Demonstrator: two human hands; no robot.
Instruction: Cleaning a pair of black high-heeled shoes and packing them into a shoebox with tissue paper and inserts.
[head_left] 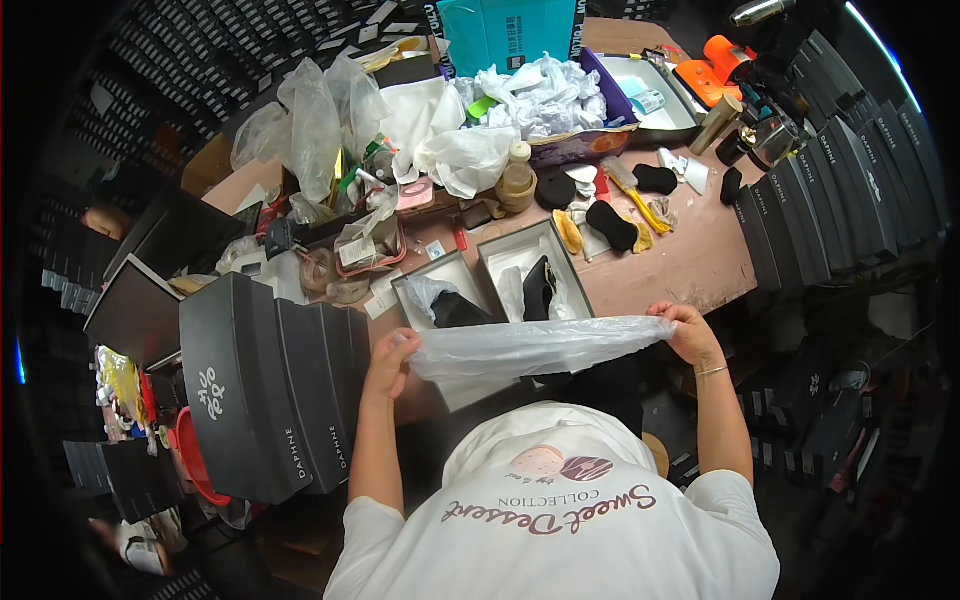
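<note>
A thin, translucent whitish sheet (540, 347) is stretched taut in front of my chest; whether it is plastic or tissue paper I cannot tell. My left hand (391, 362) pinches one end and my right hand (688, 332) pinches the other. Just beyond it, on the table, lie two shallow grey open box parts. The left box part (425, 268) holds a black shoe (458, 311) with pale wrapping beside it. In the right box part (492, 247) is another black shoe (538, 290), also with white wrapping. The sheet hides their near ends.
Stacked dark shoe boxes (240, 390) stand left of my arm, and more boxes (815, 200) at the right. At the back is a purple carton (585, 148) of crumpled paper. A yellow-handled brush (640, 200), black pads (612, 228) and a bottle (518, 180) lie nearer. Clear bags (315, 120) crowd the back left.
</note>
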